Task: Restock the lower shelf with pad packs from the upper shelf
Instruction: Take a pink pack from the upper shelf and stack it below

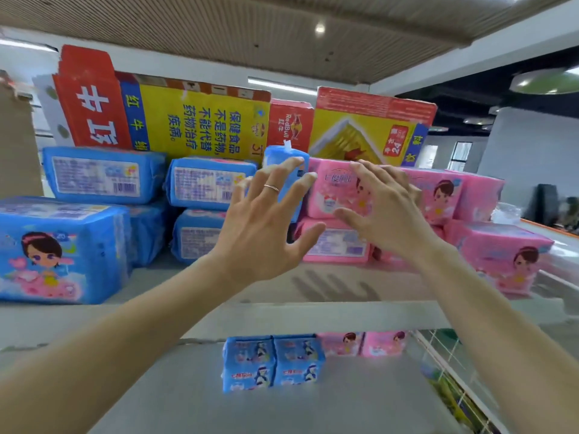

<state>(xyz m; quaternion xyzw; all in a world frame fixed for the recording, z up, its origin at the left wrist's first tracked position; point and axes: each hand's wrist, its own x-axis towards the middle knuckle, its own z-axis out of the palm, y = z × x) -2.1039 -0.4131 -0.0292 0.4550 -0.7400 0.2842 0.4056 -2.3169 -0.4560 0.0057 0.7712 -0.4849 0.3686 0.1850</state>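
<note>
Blue pad packs are stacked on the left of the upper shelf, pink pad packs on the right. My left hand, fingers spread and holding nothing, hovers in front of an upright blue pack in the middle. Just in front of a pink pack is my right hand, also spread and holding nothing. On the lower shelf stand two blue packs and, behind them to the right, two pink packs.
Flattened red and yellow cardboard boxes lean upright behind the packs on the upper shelf. A white wire rack edge runs along the right side of the lower shelf. A brown carton stands at far left.
</note>
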